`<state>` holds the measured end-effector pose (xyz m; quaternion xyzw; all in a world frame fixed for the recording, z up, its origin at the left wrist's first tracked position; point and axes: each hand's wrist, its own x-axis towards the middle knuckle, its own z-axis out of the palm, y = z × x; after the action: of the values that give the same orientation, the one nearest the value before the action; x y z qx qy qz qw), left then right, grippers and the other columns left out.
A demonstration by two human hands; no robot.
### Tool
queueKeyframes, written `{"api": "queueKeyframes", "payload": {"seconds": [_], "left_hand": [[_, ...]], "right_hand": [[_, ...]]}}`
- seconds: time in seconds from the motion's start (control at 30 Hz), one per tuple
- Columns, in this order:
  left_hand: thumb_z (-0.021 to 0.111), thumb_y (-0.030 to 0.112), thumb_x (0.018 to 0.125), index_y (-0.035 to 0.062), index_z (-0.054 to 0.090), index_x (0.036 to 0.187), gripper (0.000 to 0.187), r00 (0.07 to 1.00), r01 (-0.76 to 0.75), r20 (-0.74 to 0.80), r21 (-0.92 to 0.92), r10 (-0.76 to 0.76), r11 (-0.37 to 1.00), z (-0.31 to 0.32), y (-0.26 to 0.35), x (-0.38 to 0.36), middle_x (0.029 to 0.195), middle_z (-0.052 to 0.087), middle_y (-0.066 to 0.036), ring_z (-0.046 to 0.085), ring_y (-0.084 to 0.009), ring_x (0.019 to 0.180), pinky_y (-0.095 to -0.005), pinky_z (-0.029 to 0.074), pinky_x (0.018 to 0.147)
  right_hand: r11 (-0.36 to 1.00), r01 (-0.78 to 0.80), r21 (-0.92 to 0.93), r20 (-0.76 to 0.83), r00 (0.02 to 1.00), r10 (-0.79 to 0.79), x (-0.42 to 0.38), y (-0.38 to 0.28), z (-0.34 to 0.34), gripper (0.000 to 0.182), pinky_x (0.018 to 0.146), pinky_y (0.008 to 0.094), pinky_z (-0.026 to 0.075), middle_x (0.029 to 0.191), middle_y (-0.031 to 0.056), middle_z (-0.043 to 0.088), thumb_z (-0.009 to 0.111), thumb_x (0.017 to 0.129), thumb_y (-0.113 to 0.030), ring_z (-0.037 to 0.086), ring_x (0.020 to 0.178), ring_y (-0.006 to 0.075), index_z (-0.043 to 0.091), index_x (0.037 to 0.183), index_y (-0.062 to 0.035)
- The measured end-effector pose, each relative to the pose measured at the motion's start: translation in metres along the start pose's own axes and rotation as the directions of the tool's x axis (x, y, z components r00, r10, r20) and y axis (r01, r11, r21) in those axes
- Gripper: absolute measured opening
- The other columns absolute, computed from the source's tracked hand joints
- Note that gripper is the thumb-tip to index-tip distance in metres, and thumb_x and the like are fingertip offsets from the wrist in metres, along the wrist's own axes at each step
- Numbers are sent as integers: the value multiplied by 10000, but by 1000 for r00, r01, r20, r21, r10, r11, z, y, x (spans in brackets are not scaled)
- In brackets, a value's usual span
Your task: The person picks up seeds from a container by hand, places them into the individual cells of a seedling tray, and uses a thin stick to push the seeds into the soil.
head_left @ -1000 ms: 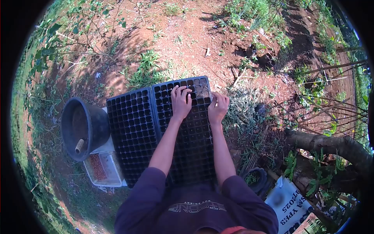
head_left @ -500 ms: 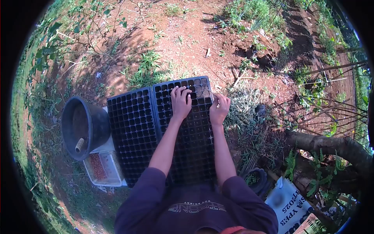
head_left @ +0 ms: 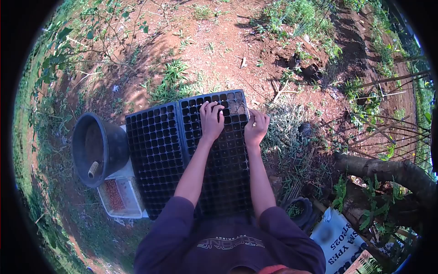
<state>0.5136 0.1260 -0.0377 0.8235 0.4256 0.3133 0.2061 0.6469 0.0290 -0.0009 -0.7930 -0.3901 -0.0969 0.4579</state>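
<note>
Two black seedling trays lie side by side, the left tray (head_left: pixel 155 155) and the right tray (head_left: pixel 236 132). My left hand (head_left: pixel 211 121) rests over the upper part of the right tray, its fingers bent and apart, with nothing visible in them. At that tray's right edge is my right hand (head_left: pixel 256 128), its fingers curled together; whatever they may hold is too small to make out. Light brown soil (head_left: pixel 237 106) fills some cells in the top right corner, between my hands. Other cells look dark.
A dark bucket (head_left: pixel 119 148) holding a small cylindrical object (head_left: pixel 93 169) stands left of the trays. Below it, a clear container (head_left: pixel 131 196) holds reddish-brown seeds (head_left: pixel 113 195). At the right are a thick branch (head_left: pixel 388 169), a printed white sack (head_left: pixel 335 239) and a dark pot (head_left: pixel 299 210).
My right hand has shifted very slightly left at the tray's edge. My left hand has stayed nearly still.
</note>
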Motion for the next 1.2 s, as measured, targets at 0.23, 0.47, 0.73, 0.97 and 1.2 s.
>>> {"api": "queueKeyframes", "payload": {"seconds": [0.23, 0.47, 0.73, 0.97, 1.2], "left_hand": [[663, 79, 873, 132, 675, 1099, 232, 1000, -3, -1, 4, 3, 1000, -1, 1, 0, 1263, 574, -94, 409, -376, 1315, -487, 349, 1142], [656, 83, 879, 121, 673, 1099, 224, 1000, -8, -2, 2, 8, 1000, -1, 2, 0, 1256, 576, -98, 407, -382, 1316, -486, 348, 1141], [652, 88, 883, 118, 674, 1104, 224, 1000, -1, 7, -8, 1, 1000, -2, 2, -1, 1259, 570, -100, 402, -383, 1319, -485, 341, 1147], [649, 92, 896, 110, 668, 1111, 217, 1000, 4, 22, -10, -4, 1000, -7, 4, -1, 1270, 564, -108, 400, -382, 1333, -489, 346, 1149], [638, 127, 923, 98, 645, 1166, 245, 996, -20, 87, -34, 23, 999, -34, 12, -13, 1358, 551, -132, 359, -409, 1424, -516, 330, 1172]], "right_hand": [[1000, 16, 13, 12, 1000, -16, -5, 5, 2, 237, 842, 379, 506, 1007, 29, 734, 672, 850, 42, 602, 939, 269, 725, 1025, -108], [999, -5, 36, -15, 1000, 6, -8, 6, 4, 234, 856, 384, 500, 1021, 31, 733, 671, 861, 42, 601, 956, 279, 718, 1038, -105], [999, 19, 47, 19, 1000, -20, -4, 4, 5, 199, 875, 363, 484, 1035, 22, 740, 686, 879, 18, 608, 952, 260, 721, 1038, -96], [998, 3, 66, 25, 1000, -5, -5, 5, 2, 231, 879, 362, 475, 1046, 20, 741, 694, 863, 33, 608, 943, 251, 724, 1051, -99], [995, 12, 94, -25, 1000, -9, -11, -11, -31, 230, 889, 386, 466, 1037, 48, 720, 684, 870, 60, 603, 952, 254, 716, 1050, -79]]}}
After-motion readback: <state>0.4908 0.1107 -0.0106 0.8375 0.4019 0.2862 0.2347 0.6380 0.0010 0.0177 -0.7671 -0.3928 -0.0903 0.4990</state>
